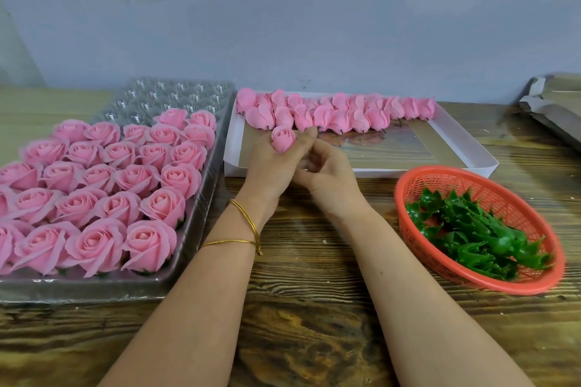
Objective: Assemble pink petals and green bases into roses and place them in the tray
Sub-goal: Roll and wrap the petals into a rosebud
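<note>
My left hand (270,163) grips a pink rose bud (283,139) and holds it upright above the near edge of the white box (465,148). My right hand (327,173) is pressed against the left one, fingers curled below the bud; what they hold is hidden. Several loose pink buds (339,111) lie in rows at the far side of that box. Finished pink roses (103,185) fill most of the clear plastic tray (201,207) on the left. Green bases (471,232) are heaped in a red basket (418,179) on the right.
The tray's far rows of cups (176,94) hold nothing. A wooden table (314,324) lies under everything, with a grey wall behind. Folded brown cardboard (556,100) sits at the far right edge.
</note>
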Motion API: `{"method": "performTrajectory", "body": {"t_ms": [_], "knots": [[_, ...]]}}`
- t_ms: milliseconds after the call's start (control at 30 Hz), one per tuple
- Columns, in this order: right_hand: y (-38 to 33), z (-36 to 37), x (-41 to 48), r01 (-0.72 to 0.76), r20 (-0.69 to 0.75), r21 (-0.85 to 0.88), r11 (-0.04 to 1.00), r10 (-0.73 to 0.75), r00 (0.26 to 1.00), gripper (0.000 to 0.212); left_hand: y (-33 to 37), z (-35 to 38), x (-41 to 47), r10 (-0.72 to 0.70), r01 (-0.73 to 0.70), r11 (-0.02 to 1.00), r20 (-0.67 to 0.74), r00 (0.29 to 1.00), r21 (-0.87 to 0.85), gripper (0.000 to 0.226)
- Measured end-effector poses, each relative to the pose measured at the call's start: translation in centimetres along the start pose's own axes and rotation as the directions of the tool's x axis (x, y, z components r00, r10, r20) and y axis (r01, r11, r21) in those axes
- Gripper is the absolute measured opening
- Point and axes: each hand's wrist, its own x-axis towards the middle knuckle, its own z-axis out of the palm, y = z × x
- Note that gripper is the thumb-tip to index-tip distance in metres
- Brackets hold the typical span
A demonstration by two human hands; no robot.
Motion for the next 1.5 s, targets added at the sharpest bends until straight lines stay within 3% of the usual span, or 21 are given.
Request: {"method": "performTrajectory", "body": {"t_ms": [300,500,633,867,1000,1133,1267,1400,1500], "knots": [[-0.1,-0.3,-0.3,-0.022,0.1,0.036,0.999,0.018,0.995,0.036,-0.2,-0.1,0.1,-0.002,0.004,0.999,-0.038,0.999,0.041,0.032],[0.2,0.1,0.0,0.039,0.043,-0.028,0.999,-0.037,0.998,0.038,-0.5,0.0,0.2,-0.048,0.052,0.998,-0.081,0.996,0.047,0.033],[0.3,0.0,0.1,0.054,0.015,-0.036,0.998,-0.054,0.998,0.033,-0.3,0.0,0.2,-0.008,0.01,0.999,-0.04,0.999,0.037,0.033],[0.1,-0.4,-0.2,0.013,0.079,0.022,1.0,-0.015,0.997,0.039,-0.6,-0.1,0.3,-0.011,0.015,0.998,-0.061,0.998,0.068,0.024],[0.2,-0.3,0.1,-0.025,0.023,0.049,0.998,0.024,0.999,0.041,-0.6,0.0,0.2,0.001,0.006,0.997,-0.076,0.997,0.083,0.019],[0.1,-0.5,0.6,-0.082,-0.074,0.167,0.983,0.096,0.993,0.037,-0.8,-0.1,0.3,0.059,-0.032,0.98,-0.131,0.99,0.195,0.02],[-0.1,-0.7,0.6,-0.072,-0.147,0.16,0.984,0.096,0.985,0.03,-1.5,-0.4,0.4,0.217,-0.145,0.875,-0.107,0.97,0.462,0.019],[-0.2,-0.3,0.2,-0.045,-0.151,0.087,0.995,0.058,0.987,0.04,-1.5,-0.1,0.2,0.235,-0.181,0.856,-0.051,0.971,0.484,0.007],[-0.3,-0.3,0.2,-0.042,-0.158,0.059,0.997,0.051,0.986,0.033,-1.5,0.0,0.1,0.25,-0.197,0.851,-0.046,0.967,0.488,0.027]]}}
